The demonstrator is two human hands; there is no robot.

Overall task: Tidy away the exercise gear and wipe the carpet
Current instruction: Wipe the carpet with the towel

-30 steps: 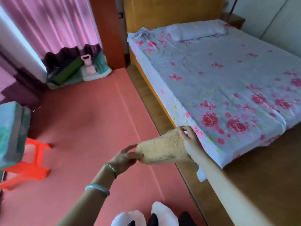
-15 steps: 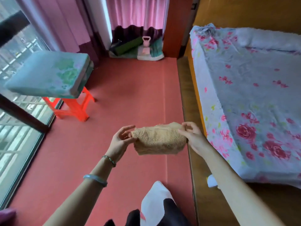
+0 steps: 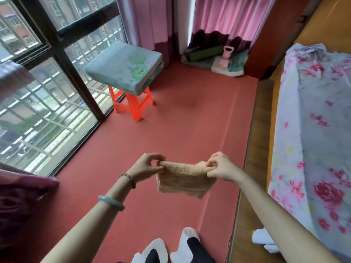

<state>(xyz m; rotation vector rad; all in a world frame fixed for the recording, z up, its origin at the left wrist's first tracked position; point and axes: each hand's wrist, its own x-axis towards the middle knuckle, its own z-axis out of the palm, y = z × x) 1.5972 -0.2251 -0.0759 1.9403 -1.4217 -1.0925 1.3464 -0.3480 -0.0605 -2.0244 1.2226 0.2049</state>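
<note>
**Cloth stretched 9-to-3 between both grips, carpet straight below**

The tan cloth (image 3: 185,180) sits at about 6 o'clock in the head view, held up in the air. Its top edge is its long axis and runs from 9 o'clock to 3 o'clock. The left grip (image 3: 147,166) pinches the 9 o'clock corner between thumb and curled fingers. The right grip (image 3: 221,168) pinches the 3 o'clock corner the same way. The rest of the cloth hangs free below that edge, folded over on itself, and touches nothing.

The red carpet (image 3: 180,120) lies directly under the cloth and runs away toward 12 o'clock. The window side is at 9 o'clock and the bed (image 3: 313,139) at 3 o'clock.

The exercise gear, a green rolled mat (image 3: 206,54) and a pink kettlebell (image 3: 227,52), rests in the far corner at about 1 o'clock. It is well apart from both grips and looks already stowed.

Wiping therefore seems to be the step in hand. The coming move is probably straight down, and neither grip is nearer to the carpet than the other. An orange stool (image 3: 133,105) stands on the carpet at 11 o'clock and may get in the way of a long stroke.
</note>
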